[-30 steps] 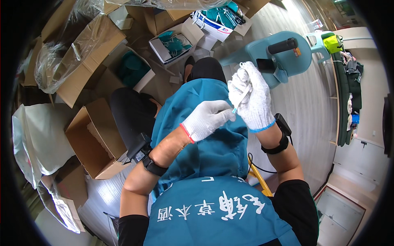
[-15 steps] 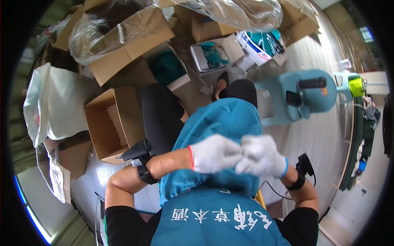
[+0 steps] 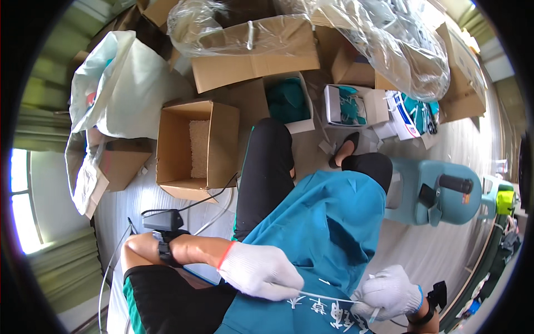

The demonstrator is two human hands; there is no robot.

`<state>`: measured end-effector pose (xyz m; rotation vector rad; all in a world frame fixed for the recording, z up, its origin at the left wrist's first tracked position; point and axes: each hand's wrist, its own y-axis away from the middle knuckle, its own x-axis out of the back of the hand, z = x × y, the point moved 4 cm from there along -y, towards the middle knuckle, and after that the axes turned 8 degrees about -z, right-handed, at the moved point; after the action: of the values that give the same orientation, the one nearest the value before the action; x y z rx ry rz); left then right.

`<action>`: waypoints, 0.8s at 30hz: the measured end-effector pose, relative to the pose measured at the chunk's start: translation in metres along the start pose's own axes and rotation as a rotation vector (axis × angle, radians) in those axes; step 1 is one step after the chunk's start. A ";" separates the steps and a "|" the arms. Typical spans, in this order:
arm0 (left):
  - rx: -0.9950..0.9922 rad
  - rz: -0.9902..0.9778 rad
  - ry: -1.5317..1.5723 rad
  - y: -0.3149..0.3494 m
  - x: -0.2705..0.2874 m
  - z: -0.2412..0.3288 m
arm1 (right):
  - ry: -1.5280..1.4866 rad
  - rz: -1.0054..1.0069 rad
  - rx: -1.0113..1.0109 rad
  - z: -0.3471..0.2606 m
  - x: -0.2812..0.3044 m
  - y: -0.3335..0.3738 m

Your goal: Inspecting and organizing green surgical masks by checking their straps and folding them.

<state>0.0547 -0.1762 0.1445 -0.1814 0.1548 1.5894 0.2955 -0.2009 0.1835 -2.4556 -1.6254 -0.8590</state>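
Observation:
Low over my lap, my left hand wears a white knit glove with a red cuff. Its fingers pinch one end of a thin white cord. The cord runs nearly straight to my right hand, gloved in white with a blue cuff and closed around the other end. A short pale piece pokes out below the right fingers, too small to make out. Beneath both hands lies a blue apron with white lettering, spread across my thighs.
An open cardboard box stands left of my knees, beside a big white sack. Ahead are small white boxes with green items and larger plastic-lined cartons. To the right is a blue-green stool bearing a black cylindrical object.
My hands, close together before, have spread apart, and the white cord now shows stretched between them. The view has shifted, so the boxes and stool appear farther right.

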 end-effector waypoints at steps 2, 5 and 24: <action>0.019 0.090 0.053 0.016 0.002 0.002 | 0.094 -0.040 0.039 0.003 0.010 0.002; -0.012 0.157 0.094 0.027 -0.004 0.003 | -0.152 -0.074 0.005 0.012 0.001 -0.003; 0.288 2.144 0.615 0.360 0.110 -0.176 | -1.654 1.002 -0.184 0.189 -0.032 0.048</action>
<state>-0.3048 -0.1155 -0.0559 -0.2828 1.4146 3.5085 0.4056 -0.1814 0.0201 -3.4302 0.1469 1.4827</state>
